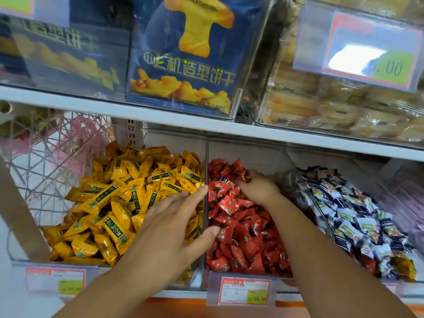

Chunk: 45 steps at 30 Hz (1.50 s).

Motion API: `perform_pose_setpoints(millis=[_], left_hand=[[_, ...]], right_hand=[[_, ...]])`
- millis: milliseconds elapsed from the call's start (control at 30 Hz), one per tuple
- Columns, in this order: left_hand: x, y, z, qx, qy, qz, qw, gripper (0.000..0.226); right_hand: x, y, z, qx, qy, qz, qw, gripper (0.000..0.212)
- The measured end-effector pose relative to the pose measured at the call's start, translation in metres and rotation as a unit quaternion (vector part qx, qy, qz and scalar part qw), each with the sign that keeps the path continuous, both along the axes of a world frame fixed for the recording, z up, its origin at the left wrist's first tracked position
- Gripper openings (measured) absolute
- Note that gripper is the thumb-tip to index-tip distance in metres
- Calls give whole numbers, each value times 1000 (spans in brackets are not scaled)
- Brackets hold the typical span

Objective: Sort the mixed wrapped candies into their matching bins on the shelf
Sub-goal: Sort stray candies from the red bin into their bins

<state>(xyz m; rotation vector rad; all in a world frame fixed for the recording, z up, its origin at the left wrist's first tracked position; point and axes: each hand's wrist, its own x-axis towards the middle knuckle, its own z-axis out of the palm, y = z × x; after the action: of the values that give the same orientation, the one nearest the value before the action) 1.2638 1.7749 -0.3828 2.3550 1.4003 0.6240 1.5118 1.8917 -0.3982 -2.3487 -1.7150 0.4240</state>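
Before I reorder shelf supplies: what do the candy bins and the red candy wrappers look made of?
The candy bins: clear rigid plastic, probably acrylic; candies show through the glinting divider walls. The red candy wrappers: glossy printed film, plastic or perhaps foil-backed; crinkled, with bright highlights.

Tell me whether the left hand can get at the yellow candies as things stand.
Probably yes. The left hand hovers open right over the yellow candies, which lie uncovered with nothing between. The right hand is busy among red candies.
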Motion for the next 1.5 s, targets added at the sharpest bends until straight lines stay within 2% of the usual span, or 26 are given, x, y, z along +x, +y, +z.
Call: perform_pose_setpoints(millis=[67, 200, 333, 400, 467, 567, 633, 700, 800, 967, 1133, 1200, 1333, 1500], left_hand=[[0, -1, -1, 1, -4, 3, 1000, 74], [-1, -2, 0, 0, -10, 2, 1000, 74], [0, -2, 0, 4, -5, 0, 1000, 73], [0, -2, 1, 0, -5, -1, 1000, 72], [1, -2, 3, 1, -4, 0, 1000, 73], [1, -3, 3, 3, -2, 1, 1000, 77], [1, -3, 3, 5, 1, 1, 1000, 78], [1, -4, 2, 6, 2, 0, 1000, 77], [0, -3, 2, 5, 0, 1, 1000, 74], [0, -1, 2, 1, -1, 0, 1000, 70], [0, 0, -1, 3, -4, 5, 1000, 68], [1, 0, -1, 3, -7, 5, 1000, 68], [1, -1, -1, 0, -12, 8, 1000, 69], [-3, -2, -1, 4, -14, 4, 1000, 86]], right_hand=[[-3, -4, 2, 9, -9, 11, 1000, 56], [-10, -14, 7, 110, 65, 26, 991, 30], [-13, -23, 18, 240, 51, 46, 968, 27], [-12, -26, 21, 219, 56, 67, 972, 26], [-11, -26, 16, 122, 52, 88, 987, 27], [-11, -26, 11, 5, 43, 107, 993, 45], [-13, -28, 16, -31, 71, 120, 990, 60], [-15, -29, 18, -23, 118, 120, 985, 65], [-17, -32, 15, 34, 172, 118, 977, 59], [-19, -41, 30, 115, 196, 92, 969, 48], [-16, -52, 46, 178, 163, 103, 965, 42], [-16, -57, 48, 206, 175, 100, 958, 40], [-19, -67, 39, 142, 183, 129, 964, 33], [-21, -69, 40, 164, 203, 106, 960, 30]])
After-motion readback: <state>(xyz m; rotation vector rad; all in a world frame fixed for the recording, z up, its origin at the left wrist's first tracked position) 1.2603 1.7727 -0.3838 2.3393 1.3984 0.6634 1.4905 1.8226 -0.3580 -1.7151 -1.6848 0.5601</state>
